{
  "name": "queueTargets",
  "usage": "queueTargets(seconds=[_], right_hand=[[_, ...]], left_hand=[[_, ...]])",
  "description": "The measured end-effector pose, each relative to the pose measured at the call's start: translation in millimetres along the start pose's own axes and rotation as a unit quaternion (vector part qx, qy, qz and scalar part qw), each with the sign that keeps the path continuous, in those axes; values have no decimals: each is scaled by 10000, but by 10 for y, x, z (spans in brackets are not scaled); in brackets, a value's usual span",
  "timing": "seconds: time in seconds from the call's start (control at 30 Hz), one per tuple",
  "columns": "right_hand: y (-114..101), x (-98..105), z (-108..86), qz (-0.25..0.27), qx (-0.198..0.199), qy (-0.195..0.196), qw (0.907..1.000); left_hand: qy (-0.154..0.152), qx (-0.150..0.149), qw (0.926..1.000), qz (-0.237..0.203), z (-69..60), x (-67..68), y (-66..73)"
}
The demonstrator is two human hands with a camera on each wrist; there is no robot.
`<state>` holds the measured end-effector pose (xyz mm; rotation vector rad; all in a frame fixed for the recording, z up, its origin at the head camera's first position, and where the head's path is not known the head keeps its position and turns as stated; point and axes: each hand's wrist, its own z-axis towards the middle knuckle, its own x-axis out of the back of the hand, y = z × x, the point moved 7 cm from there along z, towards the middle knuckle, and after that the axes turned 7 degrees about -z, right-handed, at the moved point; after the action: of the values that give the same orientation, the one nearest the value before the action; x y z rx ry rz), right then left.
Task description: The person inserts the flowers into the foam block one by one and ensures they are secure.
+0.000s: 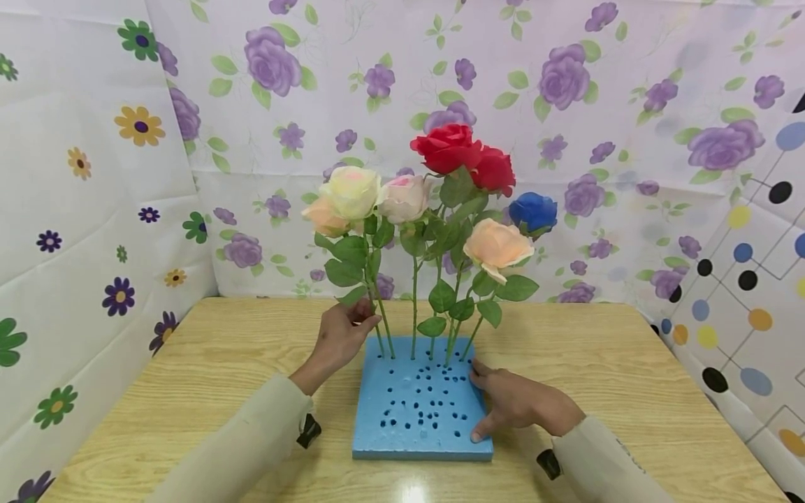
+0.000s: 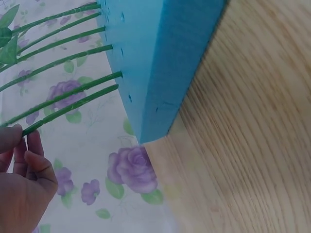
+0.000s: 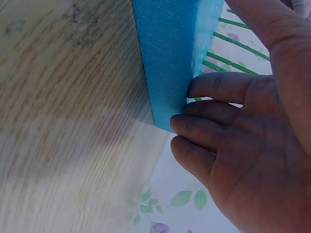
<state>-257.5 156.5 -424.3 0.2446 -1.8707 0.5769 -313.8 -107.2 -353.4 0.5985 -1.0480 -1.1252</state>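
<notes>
My left hand [image 1: 339, 337] pinches the green stem [image 2: 73, 106] of an artificial rose between thumb and fingers, at the left end of a row of stems. This stem's lower end meets a hole in the blue foam board [image 1: 371, 405]; how deep it sits I cannot tell. Its bloom is probably the peach rose [image 1: 325, 218], partly hidden by a cream rose [image 1: 353, 192]. My right hand [image 1: 525, 402] rests against the board's right edge, thumb on the top face, and its fingers [image 3: 206, 131] lie fairly straight along the side.
Other roses stand upright in the board's back row: a pale pink one [image 1: 404, 198], two red ones [image 1: 446, 148], a peach one [image 1: 497, 244] and a blue one [image 1: 533, 212]. Holes dot the board's front. Beneath is a wooden table [image 1: 207, 391]; patterned cloths [image 1: 402, 42] surround it.
</notes>
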Motion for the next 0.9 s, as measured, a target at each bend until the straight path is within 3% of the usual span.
queueTargets(seconds=[0.3,0.9], right_hand=[[11,-6,11,-18,-40,-8,10000],[8,-1,-5,50,78,0,10000]], left_hand=[[95,-399,9989,206,-4,8,4],[46,-398,9992,5,17,-62,-35]])
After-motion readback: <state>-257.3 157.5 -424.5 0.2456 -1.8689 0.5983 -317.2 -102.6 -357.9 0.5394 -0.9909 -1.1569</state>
